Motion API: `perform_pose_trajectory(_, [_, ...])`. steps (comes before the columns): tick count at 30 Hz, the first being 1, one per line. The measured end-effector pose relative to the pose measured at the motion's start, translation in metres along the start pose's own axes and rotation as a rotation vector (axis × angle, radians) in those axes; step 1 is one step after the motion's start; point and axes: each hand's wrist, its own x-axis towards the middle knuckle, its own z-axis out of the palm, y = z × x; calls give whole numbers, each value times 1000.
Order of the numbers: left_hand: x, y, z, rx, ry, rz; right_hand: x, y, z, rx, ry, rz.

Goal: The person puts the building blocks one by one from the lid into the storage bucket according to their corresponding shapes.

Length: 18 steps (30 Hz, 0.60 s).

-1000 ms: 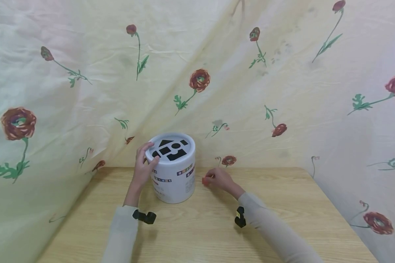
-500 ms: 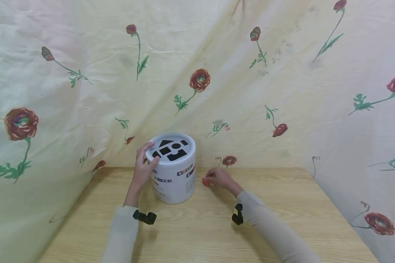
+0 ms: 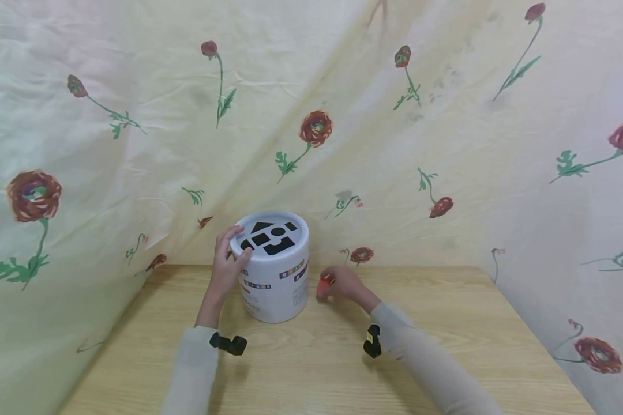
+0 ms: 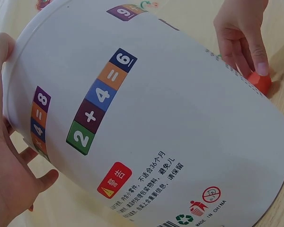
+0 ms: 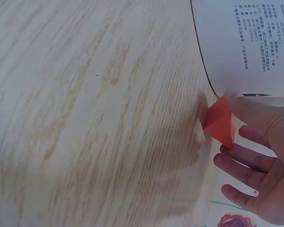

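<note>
A white shape-sorter bucket [image 3: 275, 288] stands upright, black cut-out shapes showing in its lid [image 3: 270, 235]. My left hand [image 3: 226, 266] grips the top edge from the left, fingers spread along the rim and thumb at the front. Right of the bucket, low by the tabletop, my right hand [image 3: 346, 283] pinches a small red block [image 3: 323, 286] between thumb and fingers. In the right wrist view the block [image 5: 220, 122] shows flat, angled faces, with the other fingers loosely bent below it. Printed sums and a warning label [image 4: 114, 179] face the left wrist camera.
Light wood-grain table [image 3: 301, 369] lies under everything. A cream cloth [image 3: 270, 161] with red flowers hangs behind the table and along both sides. Black wrist cameras [image 3: 228, 343] are strapped over both light sleeves.
The right hand has shifted slightly and turned the red block, so more of it shows now. The left hand and the bucket have stayed in place.
</note>
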Motion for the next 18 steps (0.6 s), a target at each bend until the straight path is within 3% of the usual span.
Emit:
perform_pose_trajectory(7, [-1, 2, 0, 0, -7, -6, 0, -6, 3, -159, 1, -3])
perform_pose_trajectory(18, [0, 1, 0, 7, -3, -5, -2, -7, 3, -208, -14, -5])
